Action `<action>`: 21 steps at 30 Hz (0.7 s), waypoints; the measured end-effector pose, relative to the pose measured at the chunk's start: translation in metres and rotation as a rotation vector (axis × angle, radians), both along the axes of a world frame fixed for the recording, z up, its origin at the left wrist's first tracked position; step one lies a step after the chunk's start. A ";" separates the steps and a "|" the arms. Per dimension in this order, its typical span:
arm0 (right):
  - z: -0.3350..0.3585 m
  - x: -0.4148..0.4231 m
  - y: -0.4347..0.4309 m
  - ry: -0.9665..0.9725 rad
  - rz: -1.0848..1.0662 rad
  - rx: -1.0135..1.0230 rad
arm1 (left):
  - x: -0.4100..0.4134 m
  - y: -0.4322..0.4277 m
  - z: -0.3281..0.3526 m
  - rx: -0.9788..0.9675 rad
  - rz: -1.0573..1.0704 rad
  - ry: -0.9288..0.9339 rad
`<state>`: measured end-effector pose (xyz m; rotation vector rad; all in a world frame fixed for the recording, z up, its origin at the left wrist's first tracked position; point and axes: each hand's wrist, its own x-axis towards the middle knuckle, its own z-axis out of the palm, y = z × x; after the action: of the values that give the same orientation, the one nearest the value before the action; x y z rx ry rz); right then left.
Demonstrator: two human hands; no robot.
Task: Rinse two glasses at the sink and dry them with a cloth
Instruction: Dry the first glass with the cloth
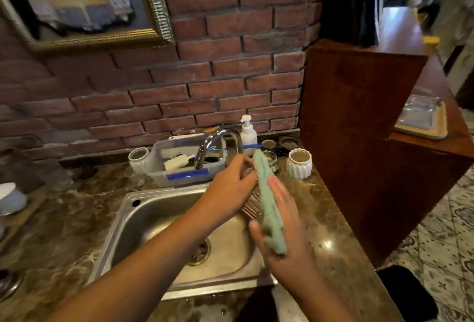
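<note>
Left hand (230, 188) grips a ribbed glass (252, 206) over the sink (151, 219); right hand (287, 234) pinches the green cloth (269, 208), lengthwise, against its right side.

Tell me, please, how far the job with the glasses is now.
Done, apparently: rinsing, since no water runs from the faucet. In hand: the left hand holds a ribbed glass over the sink while the right hand holds a green cloth against it. Left: finishing this glass; the second glass's state I cannot tell.

Forearms outstretched, left hand (230, 188) curled round a glass (250, 206), right hand (286, 234) blurred, cloth (268, 208) between thumb and fingers.
</note>
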<state>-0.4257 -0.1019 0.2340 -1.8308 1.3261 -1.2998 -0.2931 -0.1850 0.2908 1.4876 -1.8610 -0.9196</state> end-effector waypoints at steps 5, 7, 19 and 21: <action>0.025 0.049 -0.007 0.104 -0.072 -0.121 | 0.040 0.017 0.019 0.005 0.086 0.102; 0.038 0.067 -0.006 0.096 -0.083 -0.100 | 0.057 0.025 0.027 -0.010 0.098 0.145; 0.063 0.114 0.000 -0.672 0.530 0.765 | 0.141 0.063 0.057 -0.159 -0.233 0.109; 0.062 0.121 0.005 -0.872 0.607 0.884 | 0.150 0.065 0.057 -0.198 -0.289 0.135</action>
<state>-0.3050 -0.0967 0.2963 -0.7652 0.5945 -0.7885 -0.1429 -0.1202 0.3475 1.0321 -2.0325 -0.9096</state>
